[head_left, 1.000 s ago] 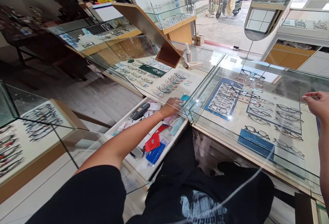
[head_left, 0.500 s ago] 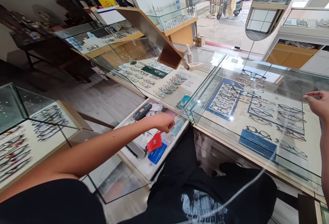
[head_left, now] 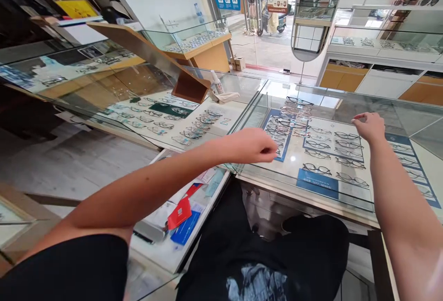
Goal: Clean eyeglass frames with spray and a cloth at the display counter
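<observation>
My left hand (head_left: pixel 260 147) is closed with its fingers curled, above the near left corner of the glass display case (head_left: pixel 353 211). Anything inside those fingers is hidden. Over the case's right half, my right hand (head_left: pixel 371 126) has thumb and forefinger pinched together; I cannot make out whether something small sits between the tips. Beneath the glass lie rows of eyeglasses (head_left: pixel 317 169), some on blue cards (head_left: pixel 317 184). The nearest frames to my right hand are dark-rimmed spectacles (head_left: pixel 348 136).
An open drawer (head_left: pixel 166 264) at my left holds a red card (head_left: pixel 179 212), a blue card (head_left: pixel 186 228) and papers. On the adjoining case stand a tilted brown wooden stand (head_left: pixel 188 86) and a spray bottle (head_left: pixel 217 82) beside a cloth (head_left: pixel 226 97). An oval-ended mirror (head_left: pixel 308 38) stands behind.
My left hand has moved from over the drawer rightward to the display case, still closed. My right hand has come further into view, still pinched. The view has turned right.
</observation>
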A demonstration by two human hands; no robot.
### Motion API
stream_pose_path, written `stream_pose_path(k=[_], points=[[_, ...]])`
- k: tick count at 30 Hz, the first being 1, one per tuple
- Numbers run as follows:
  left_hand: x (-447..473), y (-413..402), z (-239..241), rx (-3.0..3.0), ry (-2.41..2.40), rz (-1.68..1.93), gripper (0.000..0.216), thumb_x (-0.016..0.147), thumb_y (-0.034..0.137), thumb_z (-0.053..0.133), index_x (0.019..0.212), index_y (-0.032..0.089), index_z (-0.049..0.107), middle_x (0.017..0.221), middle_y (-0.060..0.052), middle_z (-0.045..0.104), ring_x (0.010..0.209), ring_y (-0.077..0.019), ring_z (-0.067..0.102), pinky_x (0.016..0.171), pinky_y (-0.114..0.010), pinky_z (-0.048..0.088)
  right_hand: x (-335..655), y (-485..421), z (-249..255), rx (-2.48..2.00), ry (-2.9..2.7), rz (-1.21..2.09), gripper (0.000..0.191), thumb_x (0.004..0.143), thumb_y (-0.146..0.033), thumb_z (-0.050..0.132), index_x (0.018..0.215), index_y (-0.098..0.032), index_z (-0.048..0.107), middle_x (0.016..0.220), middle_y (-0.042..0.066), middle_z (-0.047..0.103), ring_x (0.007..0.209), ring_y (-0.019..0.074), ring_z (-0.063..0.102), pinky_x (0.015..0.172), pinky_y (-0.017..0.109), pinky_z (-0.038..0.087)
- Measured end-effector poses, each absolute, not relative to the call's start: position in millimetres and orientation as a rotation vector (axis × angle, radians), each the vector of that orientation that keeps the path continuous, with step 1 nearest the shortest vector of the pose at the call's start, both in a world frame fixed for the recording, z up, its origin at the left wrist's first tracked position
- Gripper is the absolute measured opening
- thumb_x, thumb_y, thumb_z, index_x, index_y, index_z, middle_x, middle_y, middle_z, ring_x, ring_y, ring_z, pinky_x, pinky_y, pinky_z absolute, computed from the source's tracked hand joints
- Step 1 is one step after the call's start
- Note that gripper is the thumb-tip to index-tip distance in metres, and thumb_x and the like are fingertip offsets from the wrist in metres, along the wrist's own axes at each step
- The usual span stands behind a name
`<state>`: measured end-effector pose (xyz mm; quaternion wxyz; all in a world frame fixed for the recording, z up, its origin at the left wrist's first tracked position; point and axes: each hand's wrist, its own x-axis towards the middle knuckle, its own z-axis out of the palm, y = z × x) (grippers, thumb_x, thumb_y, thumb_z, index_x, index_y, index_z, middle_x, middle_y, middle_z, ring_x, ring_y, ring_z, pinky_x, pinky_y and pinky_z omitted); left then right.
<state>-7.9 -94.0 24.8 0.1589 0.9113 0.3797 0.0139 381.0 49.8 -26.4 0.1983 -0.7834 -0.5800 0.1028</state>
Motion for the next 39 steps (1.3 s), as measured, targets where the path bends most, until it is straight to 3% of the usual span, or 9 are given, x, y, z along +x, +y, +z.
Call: stream_pose_path(k=[5,7,14,21,29,34,39], points=[[26,-18,0,2.82,1.281,0.211,0.024,0.099,0.039,0.064,0.096,0.019,0.078,0.123,-0.008,0.078,0.117,-0.0276,0.064,0.102,-0.039,0.045,386,55,-32,-2.189,-1.634,0.301,0.015,0.097,-0.033,0.063,0.102,-0.022,0.071,0.134,0.016,0.056,0.129,0.0331,0.045,0.119,0.054,0.038],[36,0,-8,2.815,1.321,0.183,0.025,0.095,0.043,0.07,0.097,0.019,0.079,0.13,-0.008,0.077,0.124,-0.0304,0.061,0.106,-0.042,0.043,387,58,-36,-2.185,-1.629,0.282,0.016,0.095,-0.033,0.063,0.103,-0.022,0.072,0.134,0.014,0.057,0.132,0.0344,0.046,0.119,0.055,0.04],[56,13,-18,2.797,1.446,0.089,0.016,0.088,0.033,0.073,0.086,0.019,0.08,0.102,-0.01,0.081,0.113,-0.0329,0.062,0.101,-0.045,0.043,388,63,-42,-2.183,-1.63,0.23,0.019,0.092,-0.034,0.063,0.102,-0.024,0.075,0.14,0.013,0.059,0.138,0.0378,0.05,0.117,0.058,0.044],[64,8,-21,2.811,1.43,0.133,0.021,0.087,0.016,0.062,0.086,0.018,0.082,0.101,-0.01,0.083,0.114,-0.0316,0.064,0.103,-0.045,0.044,388,63,-43,-2.178,-1.627,0.235,0.018,0.093,-0.034,0.063,0.103,-0.024,0.075,0.139,0.013,0.058,0.138,0.0372,0.049,0.117,0.056,0.043],[45,-14,-22,2.741,1.429,0.191,0.02,0.085,0.014,0.063,0.076,0.019,0.08,0.089,-0.009,0.083,0.106,-0.0311,0.065,0.103,-0.048,0.045,386,59,-35,-2.206,-1.63,0.301,0.014,0.097,-0.033,0.062,0.103,-0.024,0.07,0.133,0.014,0.055,0.135,0.0352,0.043,0.119,0.054,0.039],[1,-73,3,2.644,1.271,0.214,0.015,0.086,0.02,0.067,0.08,0.023,0.08,0.087,-0.003,0.082,0.1,-0.0261,0.068,0.101,-0.041,0.048,382,52,-26,-2.216,-1.631,0.322,0.011,0.098,-0.032,0.061,0.1,-0.023,0.068,0.129,0.015,0.052,0.128,0.0325,0.042,0.117,0.05,0.038],[-52,-149,38,2.313,1.025,0.007,0.013,0.087,0.018,0.076,0.081,0.029,0.08,0.091,0.003,0.082,0.096,-0.0199,0.071,0.091,-0.03,0.05,378,51,-23,-2.24,-1.615,0.311,0.012,0.097,-0.031,0.058,0.099,-0.022,0.066,0.125,0.016,0.051,0.129,0.0326,0.044,0.118,0.048,0.036]])
